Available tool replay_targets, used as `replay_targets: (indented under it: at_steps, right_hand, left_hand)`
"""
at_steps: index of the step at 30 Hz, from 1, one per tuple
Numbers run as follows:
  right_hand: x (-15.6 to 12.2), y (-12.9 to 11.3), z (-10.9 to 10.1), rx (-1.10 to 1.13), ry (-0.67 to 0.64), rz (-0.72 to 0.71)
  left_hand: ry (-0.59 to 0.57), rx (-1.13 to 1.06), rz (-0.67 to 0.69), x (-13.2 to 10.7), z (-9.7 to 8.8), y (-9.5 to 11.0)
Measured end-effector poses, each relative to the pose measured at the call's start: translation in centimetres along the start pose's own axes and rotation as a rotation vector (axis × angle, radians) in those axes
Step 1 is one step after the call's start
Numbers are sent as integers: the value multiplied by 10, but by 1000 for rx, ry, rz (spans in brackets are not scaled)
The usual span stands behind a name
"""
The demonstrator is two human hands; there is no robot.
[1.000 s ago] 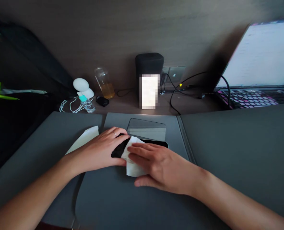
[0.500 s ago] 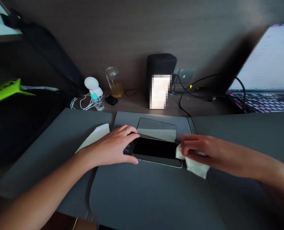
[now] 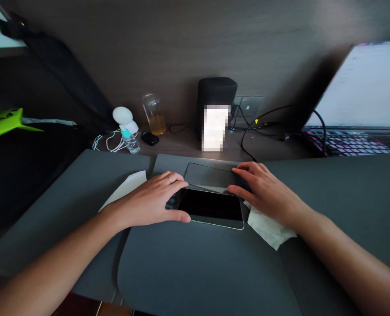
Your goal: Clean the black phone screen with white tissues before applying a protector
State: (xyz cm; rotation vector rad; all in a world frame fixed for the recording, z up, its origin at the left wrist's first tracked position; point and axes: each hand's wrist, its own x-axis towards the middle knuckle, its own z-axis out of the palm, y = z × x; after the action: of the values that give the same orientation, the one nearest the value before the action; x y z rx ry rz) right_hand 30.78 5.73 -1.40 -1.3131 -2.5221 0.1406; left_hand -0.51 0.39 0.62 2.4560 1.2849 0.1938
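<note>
A black phone (image 3: 211, 206) lies screen-up on a grey desk mat (image 3: 198, 267). My left hand (image 3: 152, 199) grips its left end, thumb along the near edge and fingers curled over the far edge. Just behind the phone lies a clear glass screen protector (image 3: 208, 175). My right hand (image 3: 264, 191) rests at the protector's right edge, its fingers touching the glass and spread. A crumpled white wipe (image 3: 267, 228) lies on the mat under my right wrist, released from the hand.
A white paper sheet (image 3: 125, 188) lies left of my left hand. At the back stand a black speaker (image 3: 216, 94), a glass jar (image 3: 153, 114), a small bottle (image 3: 129, 138), white cables (image 3: 107, 142) and black cables (image 3: 264, 118). An open laptop (image 3: 359, 105) sits at right.
My right hand wiped across the phone from left to right, let the wipe drop on the mat, and moved back to the screen protector. My left hand stayed on the phone.
</note>
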Motion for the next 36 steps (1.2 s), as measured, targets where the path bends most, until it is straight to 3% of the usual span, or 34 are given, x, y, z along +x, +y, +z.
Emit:
replay_targets:
  at_steps: [5, 13, 16, 20, 25, 29, 36]
  right_hand:
    - [2, -1, 7, 114, 38, 81]
    - [4, -7, 3, 326, 81, 196]
    - [1, -12, -5, 496, 81, 132]
    - [-4, -17, -19, 499, 24, -81]
    - [-10, -18, -32, 521, -177, -275]
    - [-15, -19, -32, 458, -292, -263]
    - [-17, -27, -27, 356, -356, -211]
  left_hand:
    - [132, -1, -46, 3, 6, -4]
    - [135, -28, -109, 5, 12, -2]
    - [182, -73, -96, 5, 12, -1]
    - [235, -118, -75, 4, 10, -4]
    - [126, -78, 17, 4, 4, 0]
    - [2, -53, 135, 5, 1, 6]
    - [8, -45, 124, 4, 4, 8]
